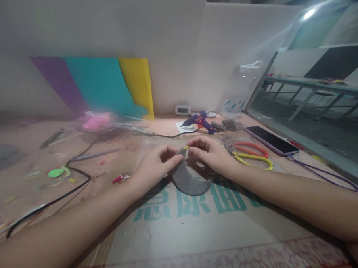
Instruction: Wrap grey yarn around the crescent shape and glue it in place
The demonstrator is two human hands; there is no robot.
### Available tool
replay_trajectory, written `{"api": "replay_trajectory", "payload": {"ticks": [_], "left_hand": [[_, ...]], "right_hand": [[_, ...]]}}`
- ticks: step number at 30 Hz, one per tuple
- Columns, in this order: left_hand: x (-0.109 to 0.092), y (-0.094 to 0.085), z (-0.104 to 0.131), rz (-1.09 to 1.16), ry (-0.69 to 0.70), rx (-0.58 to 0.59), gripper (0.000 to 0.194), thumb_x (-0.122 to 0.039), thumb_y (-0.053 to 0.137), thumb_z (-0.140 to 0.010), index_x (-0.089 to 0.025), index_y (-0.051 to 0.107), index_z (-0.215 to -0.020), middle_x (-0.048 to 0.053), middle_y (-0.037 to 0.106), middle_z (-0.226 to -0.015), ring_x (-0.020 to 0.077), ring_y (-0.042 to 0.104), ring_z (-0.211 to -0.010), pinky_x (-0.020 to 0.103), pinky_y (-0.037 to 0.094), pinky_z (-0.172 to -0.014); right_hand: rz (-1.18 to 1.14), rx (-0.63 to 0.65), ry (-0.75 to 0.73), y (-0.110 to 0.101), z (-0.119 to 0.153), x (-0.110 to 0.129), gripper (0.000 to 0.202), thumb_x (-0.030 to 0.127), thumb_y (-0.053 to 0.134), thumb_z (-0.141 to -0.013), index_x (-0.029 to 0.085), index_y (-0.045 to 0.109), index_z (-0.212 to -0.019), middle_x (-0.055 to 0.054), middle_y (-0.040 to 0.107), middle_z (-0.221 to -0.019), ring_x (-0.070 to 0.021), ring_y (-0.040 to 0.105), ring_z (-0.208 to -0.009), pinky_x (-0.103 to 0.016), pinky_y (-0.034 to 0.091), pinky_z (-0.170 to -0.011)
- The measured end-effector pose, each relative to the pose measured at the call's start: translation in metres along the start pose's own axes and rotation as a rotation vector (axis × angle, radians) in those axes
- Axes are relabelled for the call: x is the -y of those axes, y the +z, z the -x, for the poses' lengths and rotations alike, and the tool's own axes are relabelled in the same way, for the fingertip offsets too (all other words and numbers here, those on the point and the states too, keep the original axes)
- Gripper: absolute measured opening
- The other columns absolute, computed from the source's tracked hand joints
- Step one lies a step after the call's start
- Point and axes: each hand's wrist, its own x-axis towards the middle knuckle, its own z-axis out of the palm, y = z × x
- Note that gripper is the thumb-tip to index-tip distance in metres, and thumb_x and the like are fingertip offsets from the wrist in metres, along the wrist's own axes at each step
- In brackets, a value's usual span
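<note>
My left hand (161, 163) and right hand (213, 153) are close together, fingertips pinching the upper end of a grey ribbed crescent (189, 182), a yellow bit (186, 147) showing between them. I can't tell whether its lower curve touches the tabletop (131, 153). Scissors (252, 162) lie beyond my right forearm.
</note>
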Motion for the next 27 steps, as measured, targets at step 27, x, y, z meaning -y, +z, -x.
{"api": "replay_trajectory", "payload": {"ticks": [27], "left_hand": [[-0.01, -0.002, 0.007, -0.336, 0.407, -0.112, 0.028, -0.023, 0.058, -0.091, -0.02, 0.065, -0.117, 0.003, 0.067, -0.094, 0.0128, 0.062, -0.081, 0.025, 0.051, -0.075]], "right_hand": [[0.353, 0.205, -0.229, 0.005, 0.008, 0.008, 0.017, 0.022, 0.054, -0.091, 0.018, 0.063, -0.078, 0.0, 0.067, -0.075, -0.0143, 0.06, -0.071, -0.024, 0.045, -0.066]]}}
